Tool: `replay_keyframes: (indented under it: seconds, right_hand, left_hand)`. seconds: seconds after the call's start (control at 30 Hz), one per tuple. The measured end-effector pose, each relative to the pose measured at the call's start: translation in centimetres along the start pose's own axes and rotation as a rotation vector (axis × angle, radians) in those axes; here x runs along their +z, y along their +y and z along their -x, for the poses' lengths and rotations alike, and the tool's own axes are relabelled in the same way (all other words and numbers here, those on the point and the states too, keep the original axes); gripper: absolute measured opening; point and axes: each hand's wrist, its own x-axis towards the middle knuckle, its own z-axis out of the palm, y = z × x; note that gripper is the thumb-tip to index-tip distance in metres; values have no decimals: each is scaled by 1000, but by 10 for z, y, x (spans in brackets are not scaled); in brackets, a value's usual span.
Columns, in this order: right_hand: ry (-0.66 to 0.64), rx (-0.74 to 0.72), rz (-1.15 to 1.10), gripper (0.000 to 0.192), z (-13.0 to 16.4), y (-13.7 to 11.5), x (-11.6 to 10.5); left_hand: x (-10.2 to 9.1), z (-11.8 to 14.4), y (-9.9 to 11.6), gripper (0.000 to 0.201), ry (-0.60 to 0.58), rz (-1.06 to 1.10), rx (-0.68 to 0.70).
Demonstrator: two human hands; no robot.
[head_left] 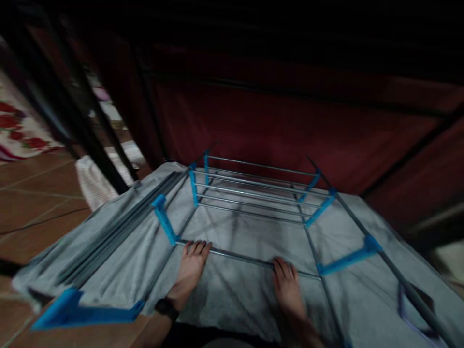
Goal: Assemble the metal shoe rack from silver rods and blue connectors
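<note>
My left hand (193,263), with a dark watch on its wrist, curls its fingers over a thin grey metal tube (239,257). Farther right along that tube, my right hand (287,284) closes over it too. The tube runs crosswise between a left blue plastic bracket (166,223) and a right blue plastic bracket (348,261). Together they form part of a rack frame lying on the cloth. Beyond my hands, several parallel tubes (250,191) join other blue brackets as a finished-looking shelf tier. My thumbs are hidden.
A grey cloth (232,309) covers the surface below. Loose grey tubes (123,227) lie bundled at left, near another blue bracket (87,309). A phone-like object (416,307) lies at right beneath a side pole. Dark posts (72,106) and a red fabric panel (271,125) stand behind.
</note>
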Motion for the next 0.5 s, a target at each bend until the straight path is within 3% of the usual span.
replay_keyframes:
  seconds: [0.13, 0.23, 0.37, 0.5]
  right_hand:
    - [0, 121, -66, 45, -7, -20, -20]
    - [43, 214, -80, 45, 2, -21, -28]
    - [157, 368, -81, 43, 28, -9, -38]
    - [259, 540, -34, 47, 44, 18, -55]
  left_hand:
    - [12, -11, 0, 43, 50, 119, 174]
    - [23, -21, 13, 45, 42, 210, 314]
    - [31, -32, 40, 45, 27, 248, 357]
    - [24, -45, 72, 43, -78, 291, 414]
